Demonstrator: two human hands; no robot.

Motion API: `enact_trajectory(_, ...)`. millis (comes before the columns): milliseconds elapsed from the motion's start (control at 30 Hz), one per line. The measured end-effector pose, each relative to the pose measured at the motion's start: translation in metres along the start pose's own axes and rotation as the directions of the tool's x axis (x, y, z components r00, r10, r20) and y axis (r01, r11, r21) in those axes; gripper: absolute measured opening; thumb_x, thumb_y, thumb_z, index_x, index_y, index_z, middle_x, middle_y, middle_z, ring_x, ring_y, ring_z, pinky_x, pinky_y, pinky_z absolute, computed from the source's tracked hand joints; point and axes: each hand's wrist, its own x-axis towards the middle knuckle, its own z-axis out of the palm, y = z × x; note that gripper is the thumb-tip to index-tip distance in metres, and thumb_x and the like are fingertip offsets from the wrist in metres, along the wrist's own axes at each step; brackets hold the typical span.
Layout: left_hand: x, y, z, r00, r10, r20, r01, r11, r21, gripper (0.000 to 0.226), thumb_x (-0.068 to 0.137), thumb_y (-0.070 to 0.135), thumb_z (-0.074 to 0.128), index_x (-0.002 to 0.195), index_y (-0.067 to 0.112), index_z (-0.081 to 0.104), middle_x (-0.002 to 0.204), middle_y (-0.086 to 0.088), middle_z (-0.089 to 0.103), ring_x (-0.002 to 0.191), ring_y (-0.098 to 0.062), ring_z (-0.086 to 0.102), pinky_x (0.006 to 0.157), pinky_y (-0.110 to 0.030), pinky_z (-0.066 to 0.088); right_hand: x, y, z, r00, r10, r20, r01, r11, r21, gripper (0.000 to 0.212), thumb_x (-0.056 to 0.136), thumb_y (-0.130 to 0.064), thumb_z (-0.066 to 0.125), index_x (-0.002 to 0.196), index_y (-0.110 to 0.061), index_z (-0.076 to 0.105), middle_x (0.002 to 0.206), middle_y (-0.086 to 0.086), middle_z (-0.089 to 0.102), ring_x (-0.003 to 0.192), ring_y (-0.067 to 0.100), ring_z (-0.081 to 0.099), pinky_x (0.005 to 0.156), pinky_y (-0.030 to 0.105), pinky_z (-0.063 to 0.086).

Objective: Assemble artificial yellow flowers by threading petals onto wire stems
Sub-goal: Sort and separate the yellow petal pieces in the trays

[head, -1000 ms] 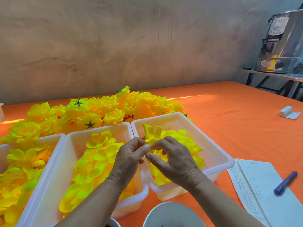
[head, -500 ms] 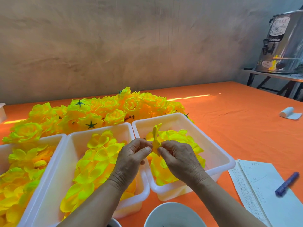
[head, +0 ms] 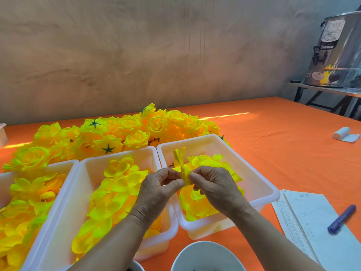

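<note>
A folded yellow petal piece (head: 181, 163) stands upright between my two hands, above the gap between the middle and right bins. My left hand (head: 158, 189) pinches its base from the left, thumb and fingers curled. My right hand (head: 214, 187) pinches the same petal piece from the right. No wire stem shows between the fingers. The right white bin (head: 259, 178) holds loose yellow petals (head: 207, 160). The middle white bin (head: 88, 173) and the left white bin (head: 64, 166) hold more petals. A heap of finished yellow flowers (head: 121, 132) lies behind the bins.
An orange cloth (head: 273, 137) covers the table. White bowl (head: 207, 257) at the near edge. Papers (head: 316, 227) with a blue marker (head: 341, 219) lie at right. A white roll (head: 343, 133) sits far right. A steel urn (head: 340, 49) stands on a side table.
The petal piece has been gathered from a spread shape into a narrow upright fold, and both hands have closed in on its base.
</note>
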Motion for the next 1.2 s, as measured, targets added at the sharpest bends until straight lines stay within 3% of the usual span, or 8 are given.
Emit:
enact_trajectory(133,0.000,-0.002,-0.001,1.000,-0.001,0.004,0.000,1.000,0.021,0.033,0.057,0.050,0.074,0.076,0.023,0.071,0.066,0.012,0.067,0.060,0.002,0.057,0.059,-0.011,0.042,-0.001,0.001,0.000,1.000,-0.012,0.015,0.012,1.000,-0.028,0.020,0.090,-0.017,0.061,0.072,-0.021,0.070,0.061,0.000,0.064,0.064,0.020,0.061,0.064,0.044,0.051)
enact_trajectory(233,0.002,-0.004,0.000,0.999,-0.029,-0.019,0.030,0.998,0.055,0.025,0.066,0.037,0.086,0.074,0.022,0.068,0.064,0.011,0.065,0.062,-0.002,0.056,0.061,-0.016,0.045,-0.001,0.000,0.002,0.999,-0.032,0.019,0.033,0.998,-0.051,0.019,0.090,-0.018,0.062,0.072,-0.021,0.069,0.058,-0.004,0.062,0.063,0.017,0.060,0.064,0.042,0.050)
enact_trajectory(367,0.004,-0.001,0.001,0.992,-0.052,-0.111,0.053,0.998,0.013,0.020,0.068,0.032,0.070,0.065,0.016,0.058,0.058,0.008,0.058,0.057,-0.007,0.054,0.052,-0.020,0.046,0.000,0.001,0.002,0.986,0.022,-0.164,-0.028,0.999,-0.033,0.020,0.084,-0.032,0.055,0.068,-0.021,0.059,0.061,0.003,0.060,0.062,0.021,0.056,0.064,0.041,0.048)
enact_trajectory(467,0.008,-0.001,-0.002,0.968,-0.091,-0.232,0.074,0.994,-0.084,0.022,0.083,0.015,0.067,0.068,0.011,0.052,0.071,-0.010,0.067,0.070,-0.016,0.070,0.046,-0.023,0.048,0.001,0.006,-0.003,0.902,0.130,-0.411,-0.118,0.992,0.054,0.024,0.078,-0.036,0.041,0.071,-0.016,0.052,0.062,0.009,0.059,0.067,0.031,0.055,0.064,0.046,0.048)
enact_trajectory(600,0.010,0.002,-0.008,0.906,-0.166,-0.388,0.086,0.973,-0.214,0.023,0.090,0.005,0.055,0.069,0.014,0.053,0.061,0.005,0.067,0.064,-0.014,0.070,0.045,-0.022,0.048,0.003,0.012,-0.007,0.744,0.275,-0.609,-0.159,0.958,0.238,0.026,0.079,-0.038,0.037,0.077,-0.017,0.052,0.066,0.013,0.059,0.071,0.038,0.056,0.068,0.050,0.048)
enact_trajectory(767,0.009,0.005,-0.010,0.922,-0.209,-0.325,0.092,0.935,-0.341,0.024,0.092,0.008,0.057,0.070,0.017,0.055,0.065,0.003,0.068,0.066,-0.013,0.072,0.046,-0.018,0.047,0.003,0.013,-0.004,0.695,0.175,-0.698,-0.125,0.985,0.122,0.024,0.095,-0.035,0.046,0.085,-0.014,0.050,0.076,0.006,0.060,0.073,0.028,0.053,0.064,0.030,0.030)
enact_trajectory(933,0.006,0.006,-0.004,0.975,-0.162,-0.154,0.123,0.964,-0.234,0.017,0.088,0.009,0.065,0.073,0.013,0.058,0.070,-0.003,0.070,0.071,-0.017,0.073,0.048,-0.017,0.047,0.003,0.013,0.006,0.867,0.049,-0.495,-0.177,0.960,-0.216,0.026,0.089,-0.029,0.064,0.107,-0.011,0.058,0.103,0.006,0.055,0.091,0.024,0.054,0.078,0.030,0.035)
enact_trajectory(1200,0.001,0.008,0.000,0.997,-0.063,-0.037,0.060,0.994,-0.088,0.018,0.077,0.033,0.065,0.073,0.016,0.065,0.066,0.005,0.064,0.066,-0.006,0.060,0.053,-0.017,0.044,-0.006,0.000,0.011,0.970,-0.239,-0.046,0.214,0.927,-0.308,0.022,0.086,-0.048,0.063,0.087,-0.026,0.066,0.081,-0.012,0.060,0.068,0.003,0.054,0.066,0.020,0.044)
